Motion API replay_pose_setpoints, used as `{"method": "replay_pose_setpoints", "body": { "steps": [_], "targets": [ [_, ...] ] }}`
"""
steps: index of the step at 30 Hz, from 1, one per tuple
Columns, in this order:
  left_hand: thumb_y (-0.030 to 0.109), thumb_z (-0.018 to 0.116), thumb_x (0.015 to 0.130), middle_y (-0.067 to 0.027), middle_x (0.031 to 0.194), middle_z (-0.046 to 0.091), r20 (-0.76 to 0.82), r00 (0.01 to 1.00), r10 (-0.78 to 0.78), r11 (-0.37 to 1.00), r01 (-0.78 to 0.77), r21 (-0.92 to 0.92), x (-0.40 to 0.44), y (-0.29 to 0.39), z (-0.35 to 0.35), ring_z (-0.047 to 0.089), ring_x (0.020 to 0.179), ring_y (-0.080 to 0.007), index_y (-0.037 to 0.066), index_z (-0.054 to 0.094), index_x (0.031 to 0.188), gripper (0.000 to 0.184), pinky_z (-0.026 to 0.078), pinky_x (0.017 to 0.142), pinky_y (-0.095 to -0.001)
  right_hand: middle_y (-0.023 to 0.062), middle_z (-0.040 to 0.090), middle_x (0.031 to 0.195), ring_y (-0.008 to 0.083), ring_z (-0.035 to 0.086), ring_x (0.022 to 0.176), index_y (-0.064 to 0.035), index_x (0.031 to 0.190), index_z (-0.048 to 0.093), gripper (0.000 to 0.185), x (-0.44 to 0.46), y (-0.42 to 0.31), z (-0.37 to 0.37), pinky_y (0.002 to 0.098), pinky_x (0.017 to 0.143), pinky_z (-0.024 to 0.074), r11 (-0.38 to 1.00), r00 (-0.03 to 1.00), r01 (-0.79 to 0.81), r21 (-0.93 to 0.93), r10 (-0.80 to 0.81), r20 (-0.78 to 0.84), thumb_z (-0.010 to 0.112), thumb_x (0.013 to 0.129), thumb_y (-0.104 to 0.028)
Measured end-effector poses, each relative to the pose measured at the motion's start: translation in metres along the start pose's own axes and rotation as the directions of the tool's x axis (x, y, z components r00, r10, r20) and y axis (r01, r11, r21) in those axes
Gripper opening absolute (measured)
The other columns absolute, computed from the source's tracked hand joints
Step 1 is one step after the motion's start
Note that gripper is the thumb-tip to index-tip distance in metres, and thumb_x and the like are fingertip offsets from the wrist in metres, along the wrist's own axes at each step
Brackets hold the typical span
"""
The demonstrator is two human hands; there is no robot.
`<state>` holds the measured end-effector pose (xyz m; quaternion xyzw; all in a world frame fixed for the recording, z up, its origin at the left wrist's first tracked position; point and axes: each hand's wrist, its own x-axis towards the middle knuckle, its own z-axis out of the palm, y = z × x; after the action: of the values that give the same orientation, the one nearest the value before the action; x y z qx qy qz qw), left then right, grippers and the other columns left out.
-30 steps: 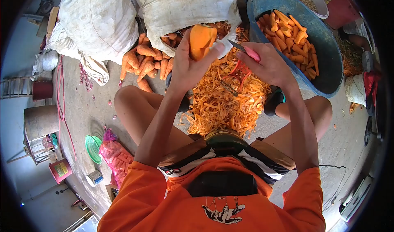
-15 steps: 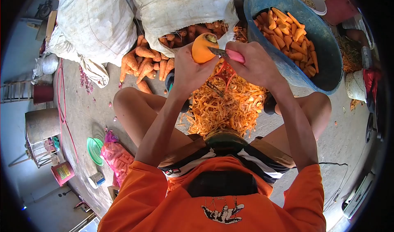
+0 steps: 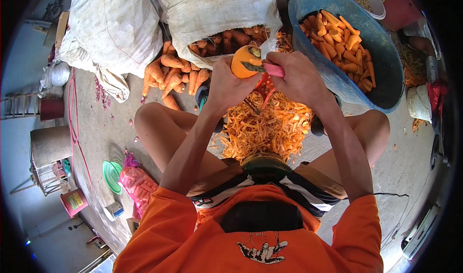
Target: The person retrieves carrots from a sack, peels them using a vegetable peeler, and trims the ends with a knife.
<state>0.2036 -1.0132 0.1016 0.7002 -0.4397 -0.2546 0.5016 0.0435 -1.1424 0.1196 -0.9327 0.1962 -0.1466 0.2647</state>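
Note:
Before me, my left hand (image 3: 225,84) is wrapped round a thick peeled carrot (image 3: 239,60), its dark stem end facing up. My right hand (image 3: 298,79) grips the pink handle of a knife (image 3: 274,70). The dark blade lies across the carrot just below the stem end. Beneath both hands a heap of orange peelings (image 3: 270,128) covers the floor between my legs. A red-handled tool (image 3: 266,92), partly hidden by my hands, rests on that heap.
An open white sack (image 3: 212,12) spills unpeeled carrots (image 3: 169,75) at the front left. Peeled carrots (image 3: 354,56) fill part of a blue tub (image 3: 313,68) at the front right. A second white sack (image 3: 113,27) stands farther left. A pink bag (image 3: 137,183) lies beside my left knee.
The knife blade has shifted left and slightly down, across the carrot's face. The carrot has moved slightly down and right, its stem end turned more toward me.

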Motion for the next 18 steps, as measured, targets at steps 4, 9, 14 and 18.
{"method": "replay_pose_setpoints", "body": {
  "steps": [4,9,14,18],
  "targets": [
    [0.015,0.078,0.081,-0.0052,0.075,0.071,0.088,0.996,0.013,1.0,-0.014,0.017,0.001,-0.01,-0.001,0.063,0.068,-0.0094,-0.001,0.069,0.093,0.022,0.052,0.065,-0.0315,0.0228,0.069,0.096,0.0438,0.063,0.091,-0.0014,0.107,0.07,0.027,0.013,0.024,0.013,0.0513,0.084,0.0503,1.0,1.0,-0.002,0.029,0.003,-0.014,0.07,0.082,-0.013],
    [0.016,0.079,0.081,-0.0057,0.079,0.07,0.118,0.991,-0.056,0.998,0.053,0.025,0.008,-0.026,-0.006,0.065,0.071,-0.011,0.0,0.068,0.092,0.023,0.053,0.067,-0.0317,0.0228,0.067,0.089,0.0452,0.064,0.087,0.0005,0.091,0.067,0.018,0.025,0.049,0.034,0.054,0.077,0.0507,0.997,0.997,0.079,-0.004,-0.079,-0.024,0.067,0.089,-0.018],
    [0.013,0.085,0.078,-0.0028,0.088,0.067,0.244,0.956,0.166,0.964,-0.21,0.165,-0.015,-0.041,-0.01,0.064,0.081,-0.0095,0.004,0.066,0.106,0.035,0.053,0.075,-0.0287,0.0266,0.072,0.091,0.0463,0.07,0.092,0.0007,0.1,0.074,0.055,0.049,0.143,0.039,0.0522,0.081,0.0554,0.966,0.975,-0.208,-0.155,0.192,-0.11,0.051,0.104,-0.049],
    [0.014,0.078,0.09,0.0016,0.084,0.061,0.13,0.988,0.084,0.989,-0.067,-0.128,-0.015,-0.063,0.013,0.057,0.069,-0.0099,0.005,0.063,0.1,0.02,0.047,0.063,-0.0265,0.0161,0.076,0.105,0.0394,0.072,0.088,-0.004,0.113,0.075,0.046,0.057,0.1,-0.065,0.0489,0.077,0.0535,0.95,0.933,-0.31,0.021,0.309,-0.183,0.057,0.104,-0.045]
  ]
}}
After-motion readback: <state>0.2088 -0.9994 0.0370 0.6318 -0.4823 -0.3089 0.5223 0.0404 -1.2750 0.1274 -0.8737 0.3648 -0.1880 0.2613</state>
